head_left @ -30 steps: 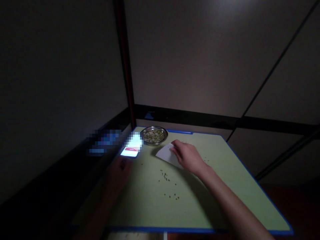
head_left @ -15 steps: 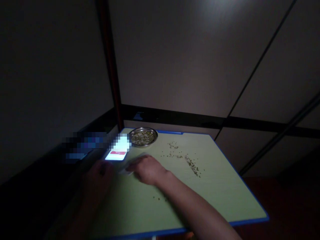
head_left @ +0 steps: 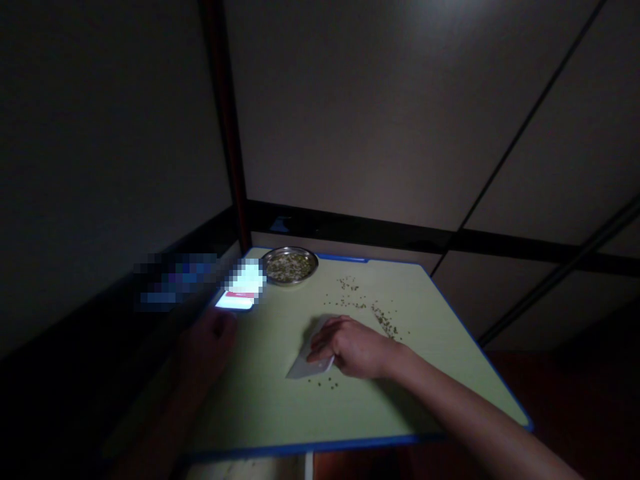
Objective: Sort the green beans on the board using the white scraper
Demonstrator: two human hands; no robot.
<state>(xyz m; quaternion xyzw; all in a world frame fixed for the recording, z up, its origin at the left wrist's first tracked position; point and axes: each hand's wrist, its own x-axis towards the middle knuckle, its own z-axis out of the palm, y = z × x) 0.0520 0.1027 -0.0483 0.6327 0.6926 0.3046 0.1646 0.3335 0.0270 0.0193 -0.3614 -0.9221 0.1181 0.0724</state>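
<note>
My right hand [head_left: 343, 347] is closed on a flat white card [head_left: 305, 360], held tilted with its lower edge at the table top [head_left: 260, 393]. Just below the card lie a few small dark seeds or grains [head_left: 327, 383]. A larger scatter of the same grains [head_left: 385, 321] spreads to the right, behind the hand. In deep shadow at the table's left side, my left hand [head_left: 207, 340] has curled fingers near the lit phone [head_left: 235, 301]; whether anything is in them is hidden. At the back left corner stands a round metal dish [head_left: 290, 280] holding green and pale grains.
The pale green table has a blue rim [head_left: 320, 443] and meets dark panelled walls at the back and left. A blue strip [head_left: 345, 259] sits along its back edge. Below the front edge, a pale surface [head_left: 245, 469] shows.
My right hand swept the card left toward the phone, then came back right and nearer the front. More scattered grains show at the right than a second ago. My left hand stays by the phone.
</note>
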